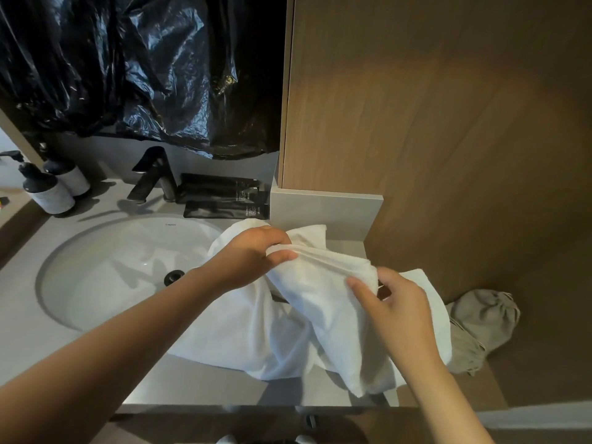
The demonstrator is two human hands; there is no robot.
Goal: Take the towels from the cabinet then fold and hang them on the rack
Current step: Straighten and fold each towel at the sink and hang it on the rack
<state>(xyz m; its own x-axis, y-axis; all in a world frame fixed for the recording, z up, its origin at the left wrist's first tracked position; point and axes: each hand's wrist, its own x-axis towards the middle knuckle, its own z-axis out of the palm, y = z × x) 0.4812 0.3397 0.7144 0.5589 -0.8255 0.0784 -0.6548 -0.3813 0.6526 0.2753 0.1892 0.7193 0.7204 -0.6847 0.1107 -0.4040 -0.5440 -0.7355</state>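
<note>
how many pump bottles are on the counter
2. The front bottle stands at the far left; the back bottle stands just behind it, toward the tap. More may lie beyond the frame's left edge.

A dim bathroom is lit from overhead, with a warm pool of light cast across the wood panel [432,100] and fading to brown shade toward the right edge of the frame. Hard blue-white glare is thrown off the creased black plastic sheeting [153,52], the rest of which is lost in near-black. The towel [256,334] is rendered as the brightest area, its weave largely washed out. Soft shadows are laid on the counter [28,283] beside the faucet [153,174] and the bottles [51,190], and a small highlight is caught in the basin [121,277]. Straight edges are bowed by the wide lens, and the corners are softened and slightly smeared.
</note>
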